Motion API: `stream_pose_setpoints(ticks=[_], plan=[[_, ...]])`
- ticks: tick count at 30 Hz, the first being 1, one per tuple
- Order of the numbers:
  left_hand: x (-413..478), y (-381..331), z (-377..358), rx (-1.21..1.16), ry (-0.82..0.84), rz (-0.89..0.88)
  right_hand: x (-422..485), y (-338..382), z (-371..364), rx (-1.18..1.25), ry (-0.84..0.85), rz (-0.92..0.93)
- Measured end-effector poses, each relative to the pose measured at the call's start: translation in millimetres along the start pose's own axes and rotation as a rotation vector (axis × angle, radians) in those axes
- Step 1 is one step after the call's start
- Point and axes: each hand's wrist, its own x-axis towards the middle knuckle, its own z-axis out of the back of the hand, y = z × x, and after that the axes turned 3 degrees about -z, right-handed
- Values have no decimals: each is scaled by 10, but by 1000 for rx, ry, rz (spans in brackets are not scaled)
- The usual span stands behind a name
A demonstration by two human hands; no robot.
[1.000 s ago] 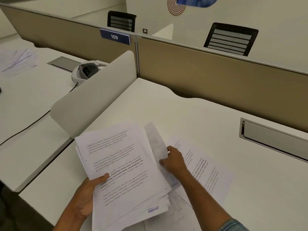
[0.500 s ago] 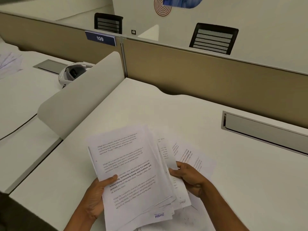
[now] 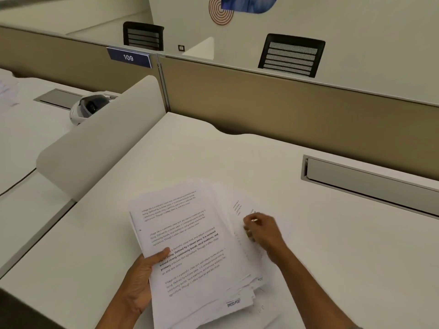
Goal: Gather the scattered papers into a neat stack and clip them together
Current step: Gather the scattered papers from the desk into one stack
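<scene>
Mostly the papers [image 3: 190, 245] are gathered, gripped by the left hand [image 3: 140, 281] at lower centre; loose sheets [image 3: 240, 205] seem pinched by the right hand [image 3: 261, 231]; squaring and clipping are not yet done

White papers [image 3: 190, 245] with black text, white desk [image 3: 308, 233], tan partition [image 3: 285, 110]

My left hand [image 3: 142, 279] grips the stack of papers [image 3: 194, 245] at its left edge, thumb laid flat across the top page, the other fingers hidden beneath. The left forearm comes up from the bottom of the frame. My right hand [image 3: 263, 233] (blurred) sits knuckles-up at the stack's right side, fingers curled down onto the sheets; whether they pinch one cannot be told. The bare right forearm reaches in from the lower right.
</scene>
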Motion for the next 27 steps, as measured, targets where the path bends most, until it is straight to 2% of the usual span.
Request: stream_pose_setpoints(ticks=[2, 3, 5, 7, 10, 13, 18, 27], plan=[[35, 35, -32, 5, -7, 10, 213, -77, 116, -244, -227, 78], [49, 55, -36, 9, -12, 12, 301, -104, 184, -383, -275, 95], [79, 80, -28, 29, -29, 7, 426, -116, 317, -629, -253, 57], [113, 104, -10, 47, -39, -7, 490, -87, 400, -830, -153, -8], [136, 154, -11, 78, -50, -54, 517, -86, 433, -982, -89, -29], [125, 200, -32, 128, -78, -145, 510, -118, 438, -980, -73, -24], [18, 249, -104, 241, -133, -330, 467, -139, 440, -773, -15, -11], [-40, 312, -211, 180, -101, -172, 352, -218, 558, -389, 48, 73]])
